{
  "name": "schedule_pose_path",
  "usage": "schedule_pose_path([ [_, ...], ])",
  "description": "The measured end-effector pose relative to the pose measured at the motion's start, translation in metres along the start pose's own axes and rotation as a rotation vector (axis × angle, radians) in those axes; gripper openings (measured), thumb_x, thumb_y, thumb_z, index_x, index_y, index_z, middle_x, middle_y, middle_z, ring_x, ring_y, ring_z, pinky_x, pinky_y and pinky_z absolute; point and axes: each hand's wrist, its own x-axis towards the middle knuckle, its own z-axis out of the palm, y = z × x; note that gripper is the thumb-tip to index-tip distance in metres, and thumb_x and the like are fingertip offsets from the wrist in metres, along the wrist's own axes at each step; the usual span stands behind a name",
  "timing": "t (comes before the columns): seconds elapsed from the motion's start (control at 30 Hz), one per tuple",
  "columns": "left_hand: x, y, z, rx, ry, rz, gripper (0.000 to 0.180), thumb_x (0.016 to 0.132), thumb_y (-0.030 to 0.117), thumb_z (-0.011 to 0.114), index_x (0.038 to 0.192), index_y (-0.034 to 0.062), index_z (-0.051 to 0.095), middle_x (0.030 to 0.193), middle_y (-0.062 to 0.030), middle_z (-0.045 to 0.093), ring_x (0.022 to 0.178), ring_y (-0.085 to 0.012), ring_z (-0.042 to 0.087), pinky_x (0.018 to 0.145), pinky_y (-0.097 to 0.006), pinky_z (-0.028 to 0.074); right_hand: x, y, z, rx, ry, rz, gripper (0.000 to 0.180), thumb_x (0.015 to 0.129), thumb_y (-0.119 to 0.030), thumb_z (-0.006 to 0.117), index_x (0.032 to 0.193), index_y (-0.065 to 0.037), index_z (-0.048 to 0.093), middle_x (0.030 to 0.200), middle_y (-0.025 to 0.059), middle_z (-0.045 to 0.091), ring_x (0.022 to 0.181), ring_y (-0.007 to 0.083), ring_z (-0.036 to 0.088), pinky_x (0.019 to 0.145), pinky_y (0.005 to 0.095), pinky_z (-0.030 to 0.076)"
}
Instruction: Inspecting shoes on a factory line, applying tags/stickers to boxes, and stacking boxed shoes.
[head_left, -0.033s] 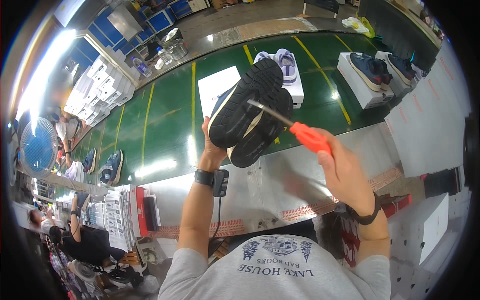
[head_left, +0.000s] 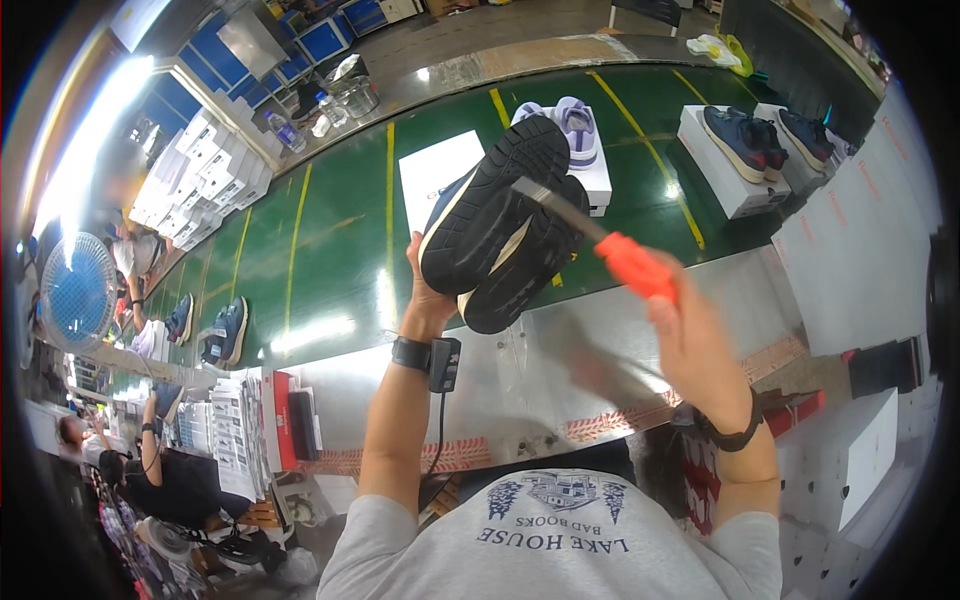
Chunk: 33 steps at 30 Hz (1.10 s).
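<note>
My left hand (head_left: 427, 298) holds a pair of dark sneakers (head_left: 488, 225) together above the green belt. Their black treaded soles face up toward me, and a pale midsole edge shows. Most of the fingers are hidden behind the shoes. In my right hand (head_left: 692, 350), blurred by motion, is a tool with an orange-red handle (head_left: 637, 268) and a flat metal blade (head_left: 560, 207). The blade lies in front of the soles in view; whether it touches them I cannot tell.
Behind the sneakers are a white box (head_left: 430, 175) and purple-white shoes (head_left: 577, 135) on another box. Navy sneakers (head_left: 740, 140) sit on boxes at the right. A metal ledge (head_left: 530, 385) runs along the near side. Other people work at the left, beside a fan (head_left: 78, 292).
The tool in my right hand has shifted slightly right, and its blade has turned to show more of its flat face. My left hand and the sneakers stay nearly in place.
</note>
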Motion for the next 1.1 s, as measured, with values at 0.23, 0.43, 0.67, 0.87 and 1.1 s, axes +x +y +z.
schedule_pose_path([
  [0.23,0.018,-0.001,-0.006,0.037,0.110,0.101,0.076,0.095,0.073,0.045,0.138,0.0112,0.058,0.134,-0.0112,0.064,0.122,-0.0286,0.062,0.105,-0.048,0.049,-0.031,-0.001,-0.004,-0.048,-0.347,0.005,0.041,0.103,-0.024,0.053,0.136,0.001,0.051,0.116,0.0257,0.067,0.100,0.0453,0.067,0.084,0.0478,0.055],
  [0.43,0.025,0.005,-0.021,-0.102,0.120,0.140,0.078,0.095,0.074,0.044,0.138,0.0104,0.058,0.135,-0.0105,0.064,0.122,-0.0285,0.061,0.105,-0.047,0.048,-0.021,0.004,-0.004,0.112,-0.486,0.129,0.040,0.105,-0.026,0.051,0.137,-0.002,0.052,0.117,0.0260,0.068,0.101,0.0456,0.067,0.088,0.0467,0.055],
  [0.67,0.025,0.013,-0.001,-0.002,0.113,0.167,0.080,0.095,0.074,0.043,0.139,0.0074,0.056,0.136,-0.0112,0.063,0.121,-0.0288,0.061,0.103,-0.046,0.050,-0.015,0.039,0.013,0.064,-0.210,0.154,0.039,0.105,-0.024,0.050,0.136,0.000,0.053,0.114,0.0268,0.068,0.100,0.0454,0.067,0.087,0.0475,0.054],
  [0.87,0.036,0.061,0.018,0.739,0.167,0.236,0.054,0.096,0.039,0.068,0.126,-0.0063,0.063,0.117,-0.0120,0.070,0.097,-0.0167,0.070,0.082,-0.027,0.055,-0.021,0.192,0.039,-0.504,0.049,0.236,0.049,0.102,-0.030,0.057,0.145,-0.007,0.050,0.103,0.0244,0.063,0.095,0.0438,0.061,0.083,0.0491,0.050],
  [1.1,0.112,0.019,0.027,2.020,0.294,0.333,0.065,0.083,0.065,0.069,0.105,0.0044,0.074,0.108,-0.0264,0.067,0.103,-0.0412,0.066,0.086,-0.046,0.053,-0.065,0.272,0.031,-0.759,0.135,0.365,0.061,0.093,-0.029,0.069,0.147,-0.010,0.049,0.116,0.0230,0.059,0.110,0.0438,0.054,0.096,0.0525,0.044],
])
